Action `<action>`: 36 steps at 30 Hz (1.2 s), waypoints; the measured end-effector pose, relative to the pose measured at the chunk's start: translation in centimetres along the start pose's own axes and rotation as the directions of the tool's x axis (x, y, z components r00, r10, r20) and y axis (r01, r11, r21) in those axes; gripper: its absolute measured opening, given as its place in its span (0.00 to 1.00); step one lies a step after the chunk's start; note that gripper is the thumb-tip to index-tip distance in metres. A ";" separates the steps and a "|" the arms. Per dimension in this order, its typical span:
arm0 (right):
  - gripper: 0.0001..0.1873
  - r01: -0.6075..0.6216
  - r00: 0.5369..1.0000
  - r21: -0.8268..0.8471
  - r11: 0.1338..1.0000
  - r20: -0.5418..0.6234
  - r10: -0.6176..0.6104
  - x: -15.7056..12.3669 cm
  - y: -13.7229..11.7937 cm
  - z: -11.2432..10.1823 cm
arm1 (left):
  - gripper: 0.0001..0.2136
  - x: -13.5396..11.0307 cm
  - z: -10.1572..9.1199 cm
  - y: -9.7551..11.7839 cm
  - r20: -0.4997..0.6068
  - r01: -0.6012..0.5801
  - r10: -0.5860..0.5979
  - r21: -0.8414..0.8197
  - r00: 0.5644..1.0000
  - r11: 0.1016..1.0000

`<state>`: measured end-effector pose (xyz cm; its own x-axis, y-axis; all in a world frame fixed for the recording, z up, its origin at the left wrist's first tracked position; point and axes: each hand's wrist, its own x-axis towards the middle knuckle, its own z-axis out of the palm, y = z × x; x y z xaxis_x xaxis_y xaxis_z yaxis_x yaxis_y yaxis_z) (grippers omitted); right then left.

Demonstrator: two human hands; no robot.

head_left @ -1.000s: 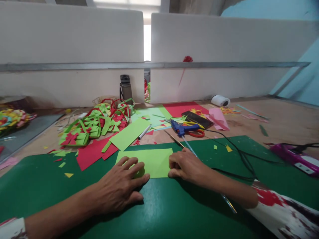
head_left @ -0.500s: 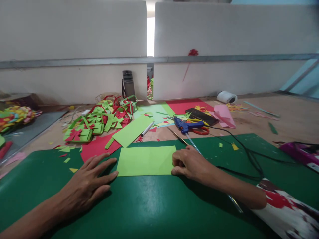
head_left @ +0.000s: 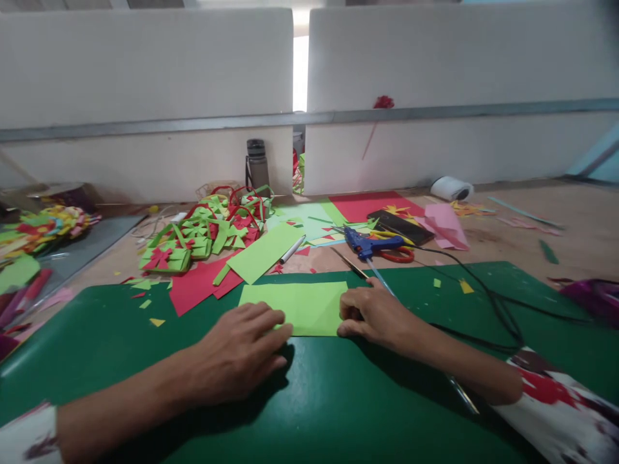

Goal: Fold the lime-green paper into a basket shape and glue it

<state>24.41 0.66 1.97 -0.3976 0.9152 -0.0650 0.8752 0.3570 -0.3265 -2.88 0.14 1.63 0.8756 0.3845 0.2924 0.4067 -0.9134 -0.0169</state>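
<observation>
A: What is the biggest thing we see?

B: We see the desk (head_left: pixel 512 248), going right across the middle of the frame. Next is the green mat (head_left: pixel 309 399), lying flat along the bottom. We think it is there to keep the desk safe and give a smooth place.

A: And after that?

B: We see a pile of little paper baskets (head_left: pixel 206 225) left of the middle. We guess it sits back there so it doesn't bump the hands. Then comes our light green paper (head_left: pixel 314 309). It lies flat on the mat, in the middle of the frame, right in front of the person, so both hands can get to it.

A: Any small things?

B: We see the blue glue gun (head_left: pixel 374 243) right of the middle, maybe left near so it is easy to grab. The white pen (head_left: pixel 293 248) is smaller, just above the paper.

A: How are the hands?

B: The left hand (head_left: pixel 244 354) is loose, its fingers a bit bent, over the paper's lower left part. It grips nothing, and we can't tell if it touches. The right hand (head_left: pixel 372 316) is curled up, thumb and pointer pinching the paper's right edge, we think to keep it from sliding.
</observation>
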 end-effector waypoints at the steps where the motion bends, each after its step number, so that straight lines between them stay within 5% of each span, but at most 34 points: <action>1: 0.09 -0.001 1.000 -0.002 1.000 0.003 0.001 0.0 0.1 -0.1 | 0.13 1.1 0.3 0.5 0.086 -0.003 0.005 -0.024 0.996 1.000; 4: 0.08 -0.021 1.000 -0.001 1.000 0.008 0.021 -0.1 0.4 -0.6 | 0.15 3.2 1.2 1.3 0.253 0.030 -0.005 -0.094 0.968 0.995; 10: 0.03 -0.120 0.992 0.111 0.986 -0.014 0.122 -0.6 -0.3 -2.0 | 0.18 3.2 2.7 1.2 0.263 0.075 -0.046 -0.101 0.964 0.992; 16: 0.06 -0.220 0.933 0.332 0.917 0.345 0.099 0.4 -2.3 -1.0 | 0.15 2.5 3.0 1.2 0.211 0.053 -0.026 -0.124 0.977 0.991; 24: 0.14 -0.302 0.894 0.185 0.935 0.396 0.210 2.7 -3.6 -0.9 | 0.11 1.5 3.1 1.0 0.113 0.009 0.013 -0.193 0.993 0.981; 30: 0.19 -0.278 0.897 0.073 0.958 0.376 0.231 4.2 -5.8 -1.0 | 0.09 1.7 2.8 1.2 0.113 0.040 -0.016 -0.211 0.993 0.977; 36: 0.20 -0.265 0.901 0.035 0.964 0.365 0.235 3.9 -5.5 -0.9 | 0.09 1.9 2.7 1.2 0.068 0.026 -0.013 -0.198 0.998 0.980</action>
<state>18.30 2.49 4.36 -0.2535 0.8402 -0.4793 0.9391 0.0949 -0.3302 0.01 0.13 -0.44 0.8861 0.4043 0.2267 0.3698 -0.9115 0.1802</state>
